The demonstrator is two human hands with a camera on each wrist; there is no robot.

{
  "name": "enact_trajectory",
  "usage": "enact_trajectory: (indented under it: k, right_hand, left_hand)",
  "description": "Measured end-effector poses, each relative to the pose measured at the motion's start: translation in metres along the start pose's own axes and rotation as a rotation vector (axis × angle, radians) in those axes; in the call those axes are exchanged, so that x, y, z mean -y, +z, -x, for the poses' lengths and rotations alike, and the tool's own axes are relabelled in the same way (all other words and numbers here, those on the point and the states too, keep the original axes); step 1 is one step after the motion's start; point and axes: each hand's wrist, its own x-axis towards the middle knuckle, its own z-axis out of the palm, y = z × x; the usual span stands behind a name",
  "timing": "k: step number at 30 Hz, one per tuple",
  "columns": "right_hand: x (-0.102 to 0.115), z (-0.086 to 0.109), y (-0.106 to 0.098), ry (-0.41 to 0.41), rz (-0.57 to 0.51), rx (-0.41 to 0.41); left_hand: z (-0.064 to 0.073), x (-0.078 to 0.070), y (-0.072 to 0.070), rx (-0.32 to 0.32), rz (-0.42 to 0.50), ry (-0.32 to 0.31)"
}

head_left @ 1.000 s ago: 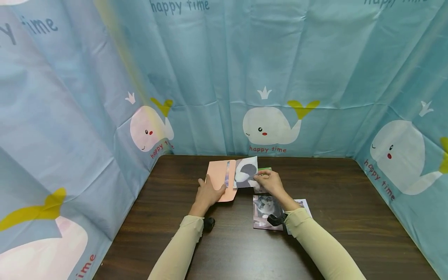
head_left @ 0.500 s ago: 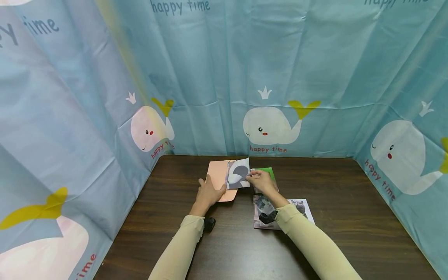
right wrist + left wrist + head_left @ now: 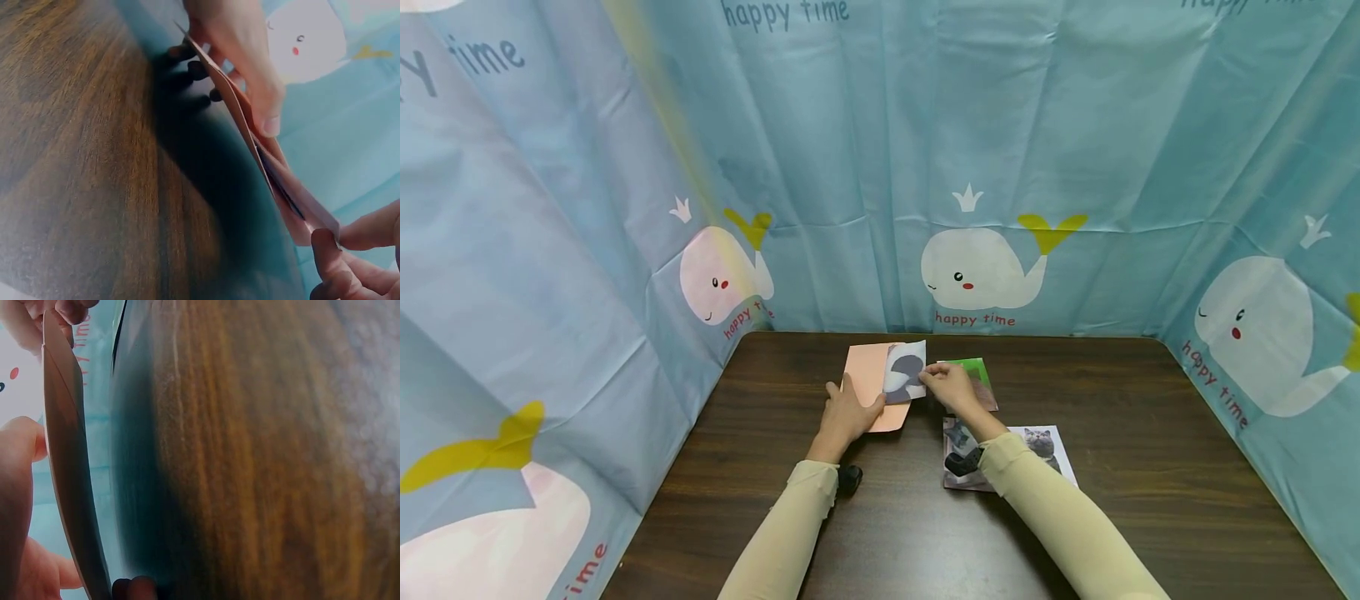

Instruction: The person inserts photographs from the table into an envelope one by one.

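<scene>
At the left, the left hand (image 3: 847,415) is clamped on the peach envelope (image 3: 863,373), thumb on the upper face and fingers underneath; both wrist views show it held up off the brown table (image 3: 760,417). In the left wrist view the envelope stands edge-on, so its contents are hidden there. The right wrist view looks along the mouth, at the envelope's right side: a dark bluish edge shows inside, too narrow to make out.

Just right of the left thumb, a gray and white photo (image 3: 906,373) sits at that mouth, its left part slipped in and the rest sticking out; how far in it reaches cannot be told. What it pictures is hard to read.

The right hand (image 3: 951,388) pinches the photo's right edge between thumb and fingers, which are cut off at the border of the right wrist view.

Farther right, a green-topped photo (image 3: 976,371) lies on the table, partly covered by the right hand. Nearer the person are a cat photo (image 3: 955,433), largely hidden by the right wrist and its black strap (image 3: 962,462), and a white cat card (image 3: 1047,442), its lower part behind the sleeve (image 3: 1060,517).
</scene>
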Motion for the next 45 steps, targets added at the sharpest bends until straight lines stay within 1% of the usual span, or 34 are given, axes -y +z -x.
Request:
enact_trajectory:
  k: [6,10,17,23,29,37,45]
  right_hand:
    - [0.006,0.003,0.003,-0.036,0.072,0.031]
    - [0.007,0.003,0.007,-0.042,0.1,0.043]
    - [0.009,0.002,0.018,-0.042,0.077,0.049]
    - [0.011,0.0,0.027,-0.051,0.088,0.068]
    - [0.011,-0.005,0.035,-0.072,0.106,0.063]
    - [0.014,-0.006,0.043,-0.045,0.129,0.061]
    - [0.018,-0.01,0.051,-0.031,0.248,0.04]
  left_hand:
    - [0.0,0.001,0.002,0.004,-0.003,-0.003]
    - [0.0,0.001,0.003,0.005,-0.005,-0.002]
    - [0.001,0.002,0.004,-0.001,-0.012,0.001]
    - [0.001,0.002,0.005,0.021,-0.013,-0.015]
    - [0.001,0.001,0.004,0.01,0.0,0.0]
    - [0.0,0.0,0.004,0.002,-0.007,-0.001]
    - [0.0,0.0,0.004,-0.013,-0.007,0.012]
